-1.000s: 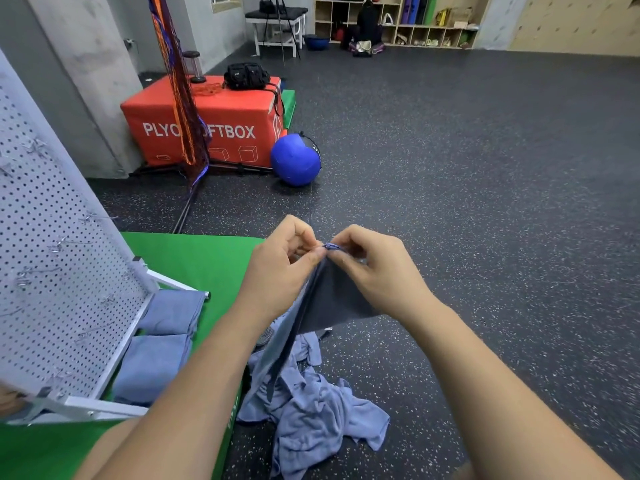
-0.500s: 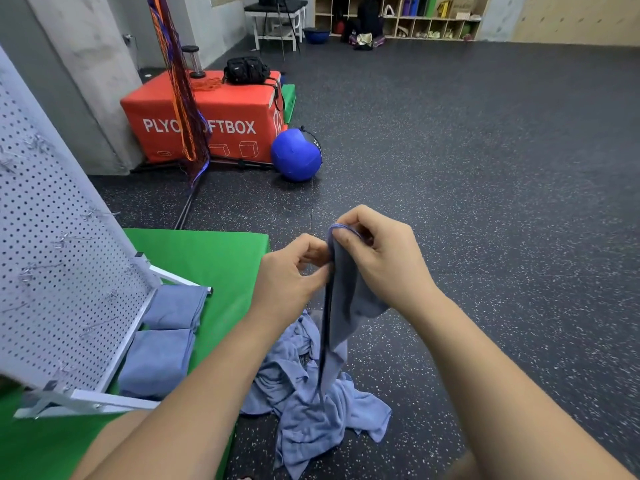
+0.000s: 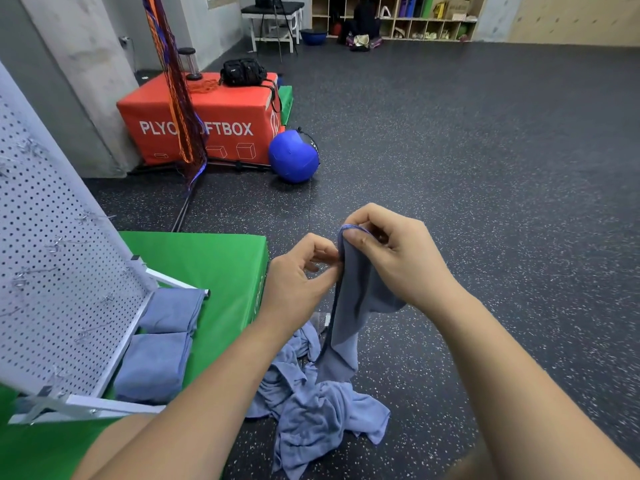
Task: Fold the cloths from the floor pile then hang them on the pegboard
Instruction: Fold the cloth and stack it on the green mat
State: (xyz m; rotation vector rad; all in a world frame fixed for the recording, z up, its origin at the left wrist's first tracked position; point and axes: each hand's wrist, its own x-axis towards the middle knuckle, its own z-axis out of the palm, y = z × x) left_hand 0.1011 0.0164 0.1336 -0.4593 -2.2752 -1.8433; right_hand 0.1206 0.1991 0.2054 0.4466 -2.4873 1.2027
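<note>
Pinching cloth (image 3: 349,306) top edge w/ R fingers (image 3: 362,241); L fingers (image 3: 320,277) pinch just below.

right hand (image 3: 398,258) lifted higher with the cloth (image 3: 349,306) corner, left hand (image 3: 298,275) now lower, cloth hanging narrower

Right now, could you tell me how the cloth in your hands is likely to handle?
Probably floppy: the cloth hangs limp where the right hand pinches it. Likely light for its size, since a mere pinch seems to carry it.
</note>
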